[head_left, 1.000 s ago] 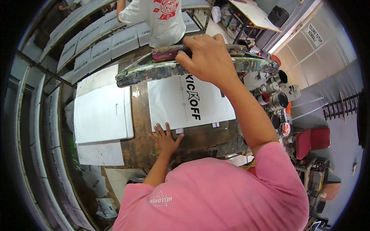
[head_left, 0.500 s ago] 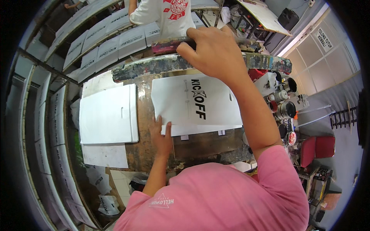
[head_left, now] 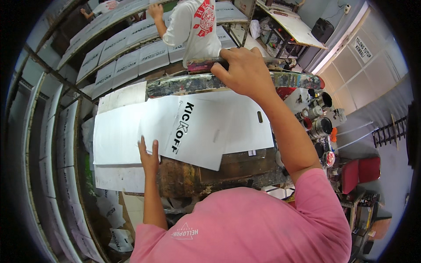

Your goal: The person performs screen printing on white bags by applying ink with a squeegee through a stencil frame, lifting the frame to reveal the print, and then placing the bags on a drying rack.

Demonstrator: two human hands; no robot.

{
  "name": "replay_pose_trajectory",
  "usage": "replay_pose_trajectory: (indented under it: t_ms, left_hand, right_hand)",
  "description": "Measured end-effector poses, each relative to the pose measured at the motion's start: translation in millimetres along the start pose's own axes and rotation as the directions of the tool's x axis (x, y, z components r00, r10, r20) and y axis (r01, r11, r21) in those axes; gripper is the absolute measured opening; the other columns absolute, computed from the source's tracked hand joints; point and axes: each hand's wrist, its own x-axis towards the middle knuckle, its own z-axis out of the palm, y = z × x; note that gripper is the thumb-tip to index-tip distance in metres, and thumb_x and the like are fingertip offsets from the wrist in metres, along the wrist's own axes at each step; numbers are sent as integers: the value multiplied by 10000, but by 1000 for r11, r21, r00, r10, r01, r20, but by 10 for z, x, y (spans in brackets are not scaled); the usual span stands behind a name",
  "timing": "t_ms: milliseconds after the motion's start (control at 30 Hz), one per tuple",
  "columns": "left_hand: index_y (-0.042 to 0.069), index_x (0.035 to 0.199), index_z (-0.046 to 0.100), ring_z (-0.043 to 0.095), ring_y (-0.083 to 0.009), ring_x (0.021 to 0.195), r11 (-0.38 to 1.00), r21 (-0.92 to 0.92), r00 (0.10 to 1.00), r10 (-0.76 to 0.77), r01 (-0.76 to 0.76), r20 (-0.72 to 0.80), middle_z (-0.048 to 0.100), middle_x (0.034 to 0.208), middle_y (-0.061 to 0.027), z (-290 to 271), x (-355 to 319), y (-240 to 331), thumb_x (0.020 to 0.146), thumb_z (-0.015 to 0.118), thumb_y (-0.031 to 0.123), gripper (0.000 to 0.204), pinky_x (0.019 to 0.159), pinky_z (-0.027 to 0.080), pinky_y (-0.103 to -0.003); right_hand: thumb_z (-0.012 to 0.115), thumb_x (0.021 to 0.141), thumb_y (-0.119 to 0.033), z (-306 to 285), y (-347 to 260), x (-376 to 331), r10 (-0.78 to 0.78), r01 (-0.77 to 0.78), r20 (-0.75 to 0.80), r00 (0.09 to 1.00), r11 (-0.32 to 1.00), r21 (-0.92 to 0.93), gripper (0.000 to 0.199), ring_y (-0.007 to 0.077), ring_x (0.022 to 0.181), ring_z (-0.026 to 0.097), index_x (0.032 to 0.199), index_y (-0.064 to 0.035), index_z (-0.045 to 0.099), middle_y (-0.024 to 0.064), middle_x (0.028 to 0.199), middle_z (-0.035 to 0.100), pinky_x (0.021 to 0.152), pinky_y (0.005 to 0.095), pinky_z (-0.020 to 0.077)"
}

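Note:
A white flat bag with black lettering (head_left: 206,147) lies tilted across the worktable. My left hand (head_left: 150,158) is at its lower left edge, thumb apart from the fingers, gripping the margin; part of the grip is hidden. Under the printed bag shows another white bag (head_left: 247,116) with a dark handle slot. To the left is a stack of white bags (head_left: 116,136), partly overlapped by the printed one. My right hand (head_left: 245,72) is wrapped over a paint-stained squeegee (head_left: 204,65), just above the crusted edge of a raised printing frame (head_left: 175,85).
Paint cans (head_left: 323,126) crowd the right side. Racks of printed bags (head_left: 66,136) stand left and behind. A co-worker in a white shirt (head_left: 197,30) is beyond the frame; another person (head_left: 105,8) is farther back. A red chair (head_left: 362,171) stands at right.
My left hand and the printed bag have moved left, the bag turning and uncovering the white bag beneath. My right hand, squeegee and frame edge sit lower in the view, which has itself shifted.

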Motion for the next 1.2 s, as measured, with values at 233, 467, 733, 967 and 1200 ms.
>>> replay_pose_trajectory:
  t_ms: [233,467,733,967,1200]
  left_hand:
    - [-33,1487,568,568,-498,1359,212,-972,488,862,-98,139,620,1406,-341,-528,-692,2174,901,405,949,1155,1143,453,-613]
    - [65,1426,659,539,-548,1372,-210,-972,201,962,108,-185,650,1345,-368,-522,-1068,2902,946,524,835,918,1124,419,-720]
    - [59,1307,731,551,-552,1355,-486,-848,338,850,211,-404,663,1347,-360,-365,-1496,2864,1006,620,677,696,1139,454,-650]
    - [105,1273,776,536,-582,1354,-354,-855,305,920,379,-246,624,1356,-416,-531,-1640,2782,956,653,729,711,1113,415,-714]
    - [136,1292,780,532,-598,1349,-401,-799,344,902,449,-259,566,1396,-451,-420,-1846,2782,934,685,727,698,1165,350,-708]
  right_hand:
    - [563,925,-472,23,-66,-102,16,-15,59,998,1000,-25,504,359,884,699,942,-9,761,181,876,740,914,488,443]
    - [586,917,-430,77,-89,-185,-6,6,-23,1000,999,-36,454,365,950,685,985,-8,738,175,960,739,894,491,441]
    - [590,908,-432,70,-69,-180,-14,13,-46,999,999,-31,461,378,900,692,968,-4,750,184,913,739,915,491,458]
    - [583,908,-422,87,-89,-205,-23,21,-64,998,999,-36,449,379,877,694,929,-5,747,178,884,735,901,491,462]
    - [582,909,-435,110,-47,-220,-31,28,-40,999,997,-69,453,384,872,692,911,-13,745,188,882,738,892,486,461]
